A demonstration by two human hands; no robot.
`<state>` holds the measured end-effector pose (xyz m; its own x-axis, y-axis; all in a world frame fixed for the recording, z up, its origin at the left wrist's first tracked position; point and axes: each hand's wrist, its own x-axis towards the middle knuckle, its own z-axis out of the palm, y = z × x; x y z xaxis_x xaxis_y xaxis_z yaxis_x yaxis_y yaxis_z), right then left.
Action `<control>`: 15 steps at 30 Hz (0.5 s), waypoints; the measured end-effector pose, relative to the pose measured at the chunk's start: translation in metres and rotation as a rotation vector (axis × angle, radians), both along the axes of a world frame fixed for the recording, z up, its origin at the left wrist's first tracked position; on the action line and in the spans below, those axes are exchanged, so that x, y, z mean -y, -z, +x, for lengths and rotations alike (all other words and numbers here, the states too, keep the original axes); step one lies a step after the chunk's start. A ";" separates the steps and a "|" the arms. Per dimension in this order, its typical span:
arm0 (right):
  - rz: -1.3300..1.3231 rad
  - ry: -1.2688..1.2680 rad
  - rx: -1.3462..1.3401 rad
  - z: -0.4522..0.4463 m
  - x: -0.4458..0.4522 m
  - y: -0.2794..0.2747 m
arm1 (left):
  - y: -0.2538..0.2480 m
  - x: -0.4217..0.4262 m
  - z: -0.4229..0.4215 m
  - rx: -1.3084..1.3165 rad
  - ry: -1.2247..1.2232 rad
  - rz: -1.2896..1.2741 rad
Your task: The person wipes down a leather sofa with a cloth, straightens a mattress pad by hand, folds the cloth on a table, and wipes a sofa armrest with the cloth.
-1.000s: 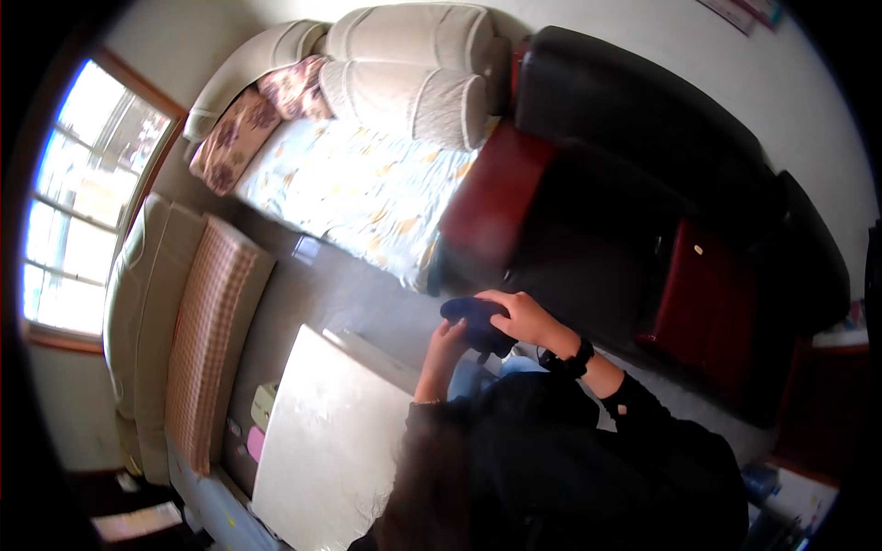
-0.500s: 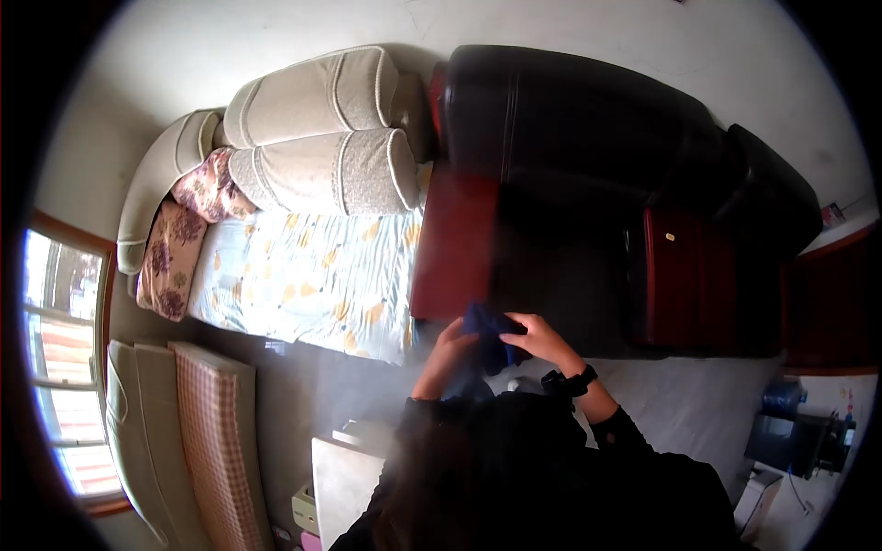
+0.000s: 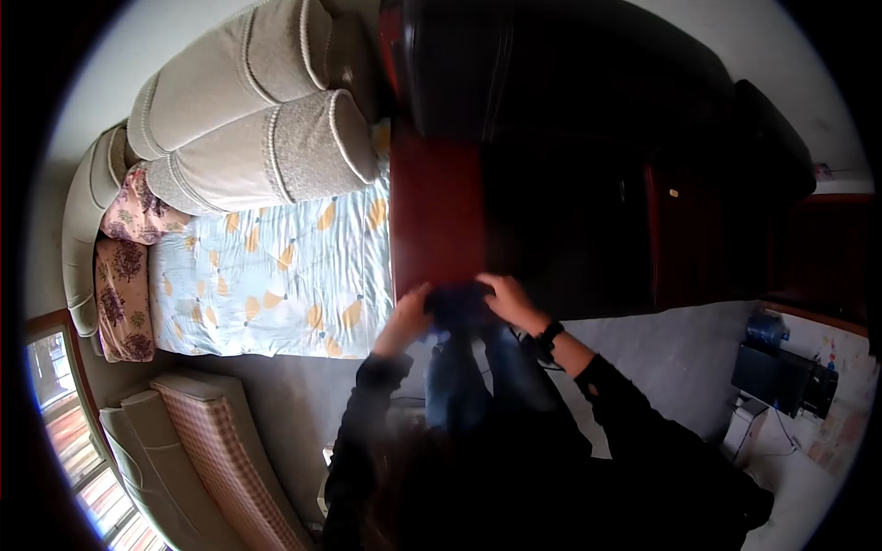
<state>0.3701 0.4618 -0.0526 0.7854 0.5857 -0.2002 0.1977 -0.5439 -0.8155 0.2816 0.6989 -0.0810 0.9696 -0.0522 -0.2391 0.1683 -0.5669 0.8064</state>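
Note:
A dark blue cloth [image 3: 459,307] is stretched between my two hands, just at the front edge of the red seat section [image 3: 437,207]. My left hand [image 3: 404,321] grips its left side, fingers closed around the edge. On the other side my right hand [image 3: 511,303], with a dark band on the wrist, pinches the cloth's right end. The cloth is dim and somewhat blurred, so its exact kind cannot be made out. Whether it touches the red seat is unclear.
A black sofa [image 3: 560,220] stretches to the right, with a red cushion section [image 3: 694,248] on it. On the left is a beige couch with a patterned sheet [image 3: 276,285] and floral pillows [image 3: 124,298]. Cushions [image 3: 216,450] lean by the window; a dark monitor [image 3: 772,376] stands right.
The cloth, bunched up before, is now spread wider as my hands have moved apart. My view has tilted down, and my legs now show below the cloth.

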 end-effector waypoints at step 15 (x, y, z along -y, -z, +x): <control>-0.347 -0.124 0.645 0.173 -0.103 0.156 | 0.149 -0.016 0.183 0.004 0.004 0.796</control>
<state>0.5429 0.5643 -0.2089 0.7415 0.6650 0.0888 0.6563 -0.6916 -0.3016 0.4644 0.7153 -0.2298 0.9707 0.1298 -0.2024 0.1634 -0.9736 0.1594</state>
